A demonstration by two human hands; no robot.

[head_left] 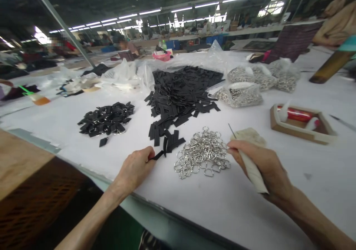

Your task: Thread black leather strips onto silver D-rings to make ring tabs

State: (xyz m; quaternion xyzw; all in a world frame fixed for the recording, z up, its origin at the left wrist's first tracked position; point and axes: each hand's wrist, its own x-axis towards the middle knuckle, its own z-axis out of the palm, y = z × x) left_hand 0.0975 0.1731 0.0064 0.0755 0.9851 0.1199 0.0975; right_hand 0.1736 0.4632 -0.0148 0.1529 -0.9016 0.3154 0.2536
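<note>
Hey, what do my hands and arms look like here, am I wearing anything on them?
Your left hand and right hand are both ungloved. Your left forearm and right forearm show no sleeve, watch or bracelet. Part of each hand is hidden, so I can't tell about rings.

Your left hand (137, 166) pinches a black strip (158, 155) over the white worktop (194, 205). Your right hand (260, 165) grips a pale-handled tool (252, 173) beside the pile of metal rings (203, 153). Behind lies a large heap of black strips (186, 90); to your right, an open box (300, 132) holds a red tube (297, 114).
</note>
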